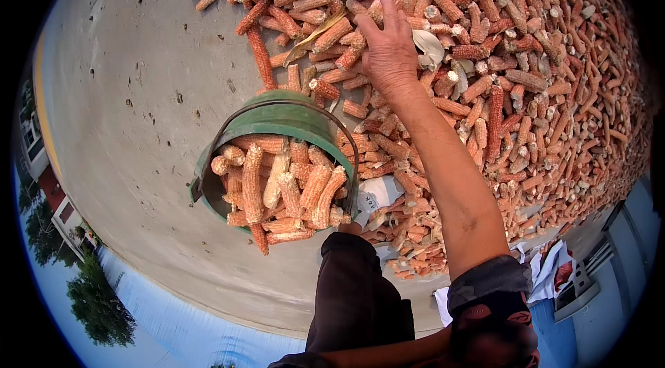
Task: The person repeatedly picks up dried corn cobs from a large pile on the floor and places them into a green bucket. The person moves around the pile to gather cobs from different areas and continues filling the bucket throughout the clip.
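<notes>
My right hand (389,51) reaches onto the heap of bare corn cobs (441,1), back of the hand up, thumb and fingers apart around a cob. Whether it grips that cob cannot be told. Below and left of the hand, a green bucket (283,116) with a dark handle lies tilted, its mouth towards me. Orange and pale cobs (252,183) fill much of it, and a few stick out over its lower rim. My left hand is out of view; part of a bare forearm (384,353) crosses the bottom edge.
Cobs spread across the grey concrete ground (156,108) on the right, with dry husks (428,48) among them. My dark trouser leg (345,285) and a pale shoe (379,194) are beside the bucket. White sacks or sheets (550,269) lie at the lower right, near a blue wall.
</notes>
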